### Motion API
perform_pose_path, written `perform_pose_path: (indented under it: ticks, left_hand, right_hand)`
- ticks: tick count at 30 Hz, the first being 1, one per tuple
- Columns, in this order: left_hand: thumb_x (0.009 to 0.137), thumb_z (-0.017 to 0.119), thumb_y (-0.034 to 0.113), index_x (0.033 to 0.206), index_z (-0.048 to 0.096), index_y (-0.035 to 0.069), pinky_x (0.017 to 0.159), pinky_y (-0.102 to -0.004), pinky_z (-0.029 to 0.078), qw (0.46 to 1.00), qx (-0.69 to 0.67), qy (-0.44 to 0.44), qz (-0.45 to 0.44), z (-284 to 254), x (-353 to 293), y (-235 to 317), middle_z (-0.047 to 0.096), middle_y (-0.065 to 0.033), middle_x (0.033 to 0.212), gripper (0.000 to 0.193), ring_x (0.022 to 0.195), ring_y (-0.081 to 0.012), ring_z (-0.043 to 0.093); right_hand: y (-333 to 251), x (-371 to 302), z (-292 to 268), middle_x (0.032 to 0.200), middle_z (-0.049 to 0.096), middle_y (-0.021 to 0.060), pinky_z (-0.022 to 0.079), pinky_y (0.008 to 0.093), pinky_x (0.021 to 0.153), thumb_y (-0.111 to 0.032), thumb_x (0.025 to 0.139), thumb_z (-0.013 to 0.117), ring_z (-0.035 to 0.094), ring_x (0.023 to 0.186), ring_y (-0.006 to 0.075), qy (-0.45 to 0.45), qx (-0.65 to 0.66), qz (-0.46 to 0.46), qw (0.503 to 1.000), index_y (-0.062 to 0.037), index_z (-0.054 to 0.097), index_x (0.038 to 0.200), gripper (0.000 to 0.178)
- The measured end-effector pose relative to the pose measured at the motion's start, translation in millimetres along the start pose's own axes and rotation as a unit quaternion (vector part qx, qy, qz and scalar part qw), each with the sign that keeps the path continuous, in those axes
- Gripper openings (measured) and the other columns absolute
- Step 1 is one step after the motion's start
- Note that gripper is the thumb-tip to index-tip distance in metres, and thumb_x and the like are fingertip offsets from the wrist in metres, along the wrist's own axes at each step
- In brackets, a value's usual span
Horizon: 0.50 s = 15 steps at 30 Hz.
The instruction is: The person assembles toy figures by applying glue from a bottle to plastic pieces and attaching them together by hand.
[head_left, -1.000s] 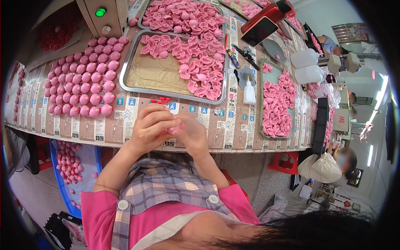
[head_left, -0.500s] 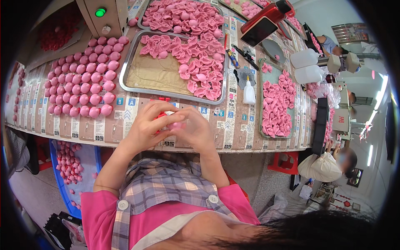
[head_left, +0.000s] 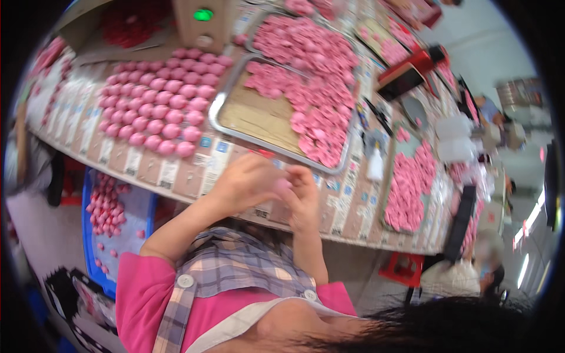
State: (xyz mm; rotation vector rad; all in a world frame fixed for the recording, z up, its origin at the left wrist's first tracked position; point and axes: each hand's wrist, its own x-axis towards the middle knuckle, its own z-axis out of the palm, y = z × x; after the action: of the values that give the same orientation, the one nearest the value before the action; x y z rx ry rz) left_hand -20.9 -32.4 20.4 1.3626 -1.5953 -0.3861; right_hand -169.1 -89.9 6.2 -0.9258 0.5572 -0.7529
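My left hand (head_left: 247,183) and my right hand (head_left: 303,199) meet above the table's near edge, in front of a metal tray (head_left: 219,112). Between their fingertips is a small pink rounded piece (head_left: 283,185), mostly covered by the fingers and blurred. Both hands are closed, fingers bent around this piece. A bit of red (head_left: 259,154) shows on the table just beyond my left hand. The tray holds a heap of thin pink curled shells (head_left: 318,120), and brown paper (head_left: 259,112) lines its bare part.
Rows of pink balls (head_left: 156,112) stand left of the tray, below a machine with a green light (head_left: 203,15). To the right are a white squeeze bottle (head_left: 375,165), a green tray of pink shells (head_left: 406,197) and a red phone stand (head_left: 412,70). A blue bin (head_left: 150,200) sits below.
The view has swung, so the table appears tilted and shifted right. My hands stay together at the pink piece; my right-hand fingers now show more plainly.
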Motion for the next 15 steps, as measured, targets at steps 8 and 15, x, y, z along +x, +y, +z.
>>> perform_pose_path:
  ticks: [8,15]
  left_hand:
    - [0.065,0.065,0.006,0.088,0.057,0.006,0.075,-0.0302,0.042,0.984,0.051,0.172,0.015,-75,-22,-23,0.058,-0.0063,0.085,0.025,0.080,-0.0207,0.054]
    - [0.073,0.058,0.011,0.097,0.058,0.003,0.073,-0.0275,0.043,0.809,0.392,0.382,-0.216,-253,-112,-123,0.060,-0.0071,0.086,0.025,0.079,-0.0152,0.055]
  right_hand:
    - [-6,6,0,0.093,0.055,0.0113,0.042,0.0267,0.078,-0.008,0.074,0.063,0.053,0.087,0.0163,-0.038,-0.221,-0.130,0.966,-0.0017,0.040,0.108,0.042]
    - [-16,13,-4,0.089,0.056,0.0092,0.041,0.0264,0.078,-0.006,0.078,0.057,0.052,0.083,0.0152,-0.008,-0.211,-0.081,0.974,-0.0002,0.046,0.102,0.027]
